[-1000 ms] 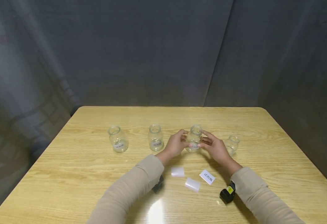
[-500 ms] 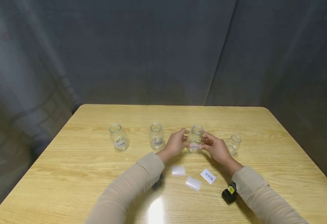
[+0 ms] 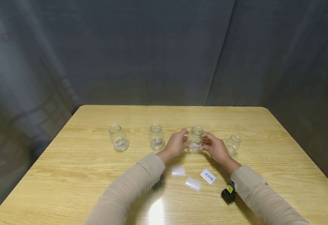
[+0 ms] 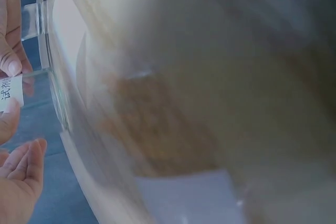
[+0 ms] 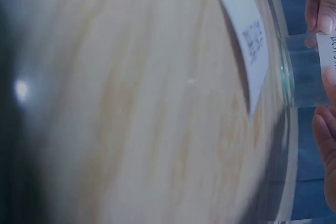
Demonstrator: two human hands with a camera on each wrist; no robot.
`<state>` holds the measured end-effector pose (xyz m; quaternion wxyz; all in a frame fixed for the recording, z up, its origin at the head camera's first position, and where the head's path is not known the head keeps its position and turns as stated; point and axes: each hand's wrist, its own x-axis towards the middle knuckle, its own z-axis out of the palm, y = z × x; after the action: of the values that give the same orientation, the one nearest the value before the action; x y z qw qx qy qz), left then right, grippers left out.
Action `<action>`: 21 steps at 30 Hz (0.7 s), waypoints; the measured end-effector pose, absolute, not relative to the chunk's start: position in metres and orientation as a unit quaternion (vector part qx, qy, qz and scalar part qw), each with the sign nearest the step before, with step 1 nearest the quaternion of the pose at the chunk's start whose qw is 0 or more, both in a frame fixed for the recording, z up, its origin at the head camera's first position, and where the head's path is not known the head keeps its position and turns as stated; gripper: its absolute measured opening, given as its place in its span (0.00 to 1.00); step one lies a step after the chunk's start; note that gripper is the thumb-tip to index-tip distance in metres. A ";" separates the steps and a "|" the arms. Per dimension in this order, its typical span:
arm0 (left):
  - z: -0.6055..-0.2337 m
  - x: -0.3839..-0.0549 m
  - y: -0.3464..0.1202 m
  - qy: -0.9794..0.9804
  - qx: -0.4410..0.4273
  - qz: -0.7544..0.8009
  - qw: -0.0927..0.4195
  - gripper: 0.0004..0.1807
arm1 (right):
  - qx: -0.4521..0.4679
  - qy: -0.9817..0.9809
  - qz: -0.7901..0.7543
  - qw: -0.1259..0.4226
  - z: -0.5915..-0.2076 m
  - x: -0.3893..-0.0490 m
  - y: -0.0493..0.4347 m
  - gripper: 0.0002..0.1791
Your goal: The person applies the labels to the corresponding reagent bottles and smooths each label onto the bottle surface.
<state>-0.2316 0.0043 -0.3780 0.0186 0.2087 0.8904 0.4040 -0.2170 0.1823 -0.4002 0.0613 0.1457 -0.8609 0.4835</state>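
Note:
Both hands hold one clear glass jar (image 3: 195,137), which stands upright at the right of the table's middle. My left hand (image 3: 175,145) grips its left side, and my right hand (image 3: 217,150) grips the right. The thumbs press the two ends of a white label (image 3: 196,147) on the jar's front. Dark handwritten characters show on that label (image 4: 11,88) in the left wrist view. From the right wrist, the jar's base (image 5: 304,72) and part of the label (image 5: 326,51) are visible, with fingers behind the glass.
Two labelled jars, one far left (image 3: 119,140) and one nearer (image 3: 156,139), stand in the row. Another jar (image 3: 233,145) is beyond my right hand. Nearer lie a written label (image 3: 208,176) and two blank white pieces (image 3: 178,171). A grey curtain (image 3: 152,56) hangs behind the table.
The thumbs have spread slightly toward the label's ends, so more of its writing shows. Jar and hands otherwise keep their place; the head view shifts a little.

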 end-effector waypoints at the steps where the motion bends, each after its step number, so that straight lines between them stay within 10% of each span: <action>1: -0.378 -0.232 0.004 0.891 0.207 0.404 0.021 0.26 | 0.148 -0.860 0.484 0.063 -0.400 -0.217 0.182 0.31; 21: -0.381 -0.236 0.002 0.885 0.220 0.409 0.024 0.27 | 0.143 -0.870 0.469 0.055 -0.400 -0.219 0.184 0.32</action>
<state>-0.2361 0.0020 -0.3807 0.0240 0.2197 0.8854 0.4089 -0.2189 0.1840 -0.4000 0.0550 0.1432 -0.8699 0.4688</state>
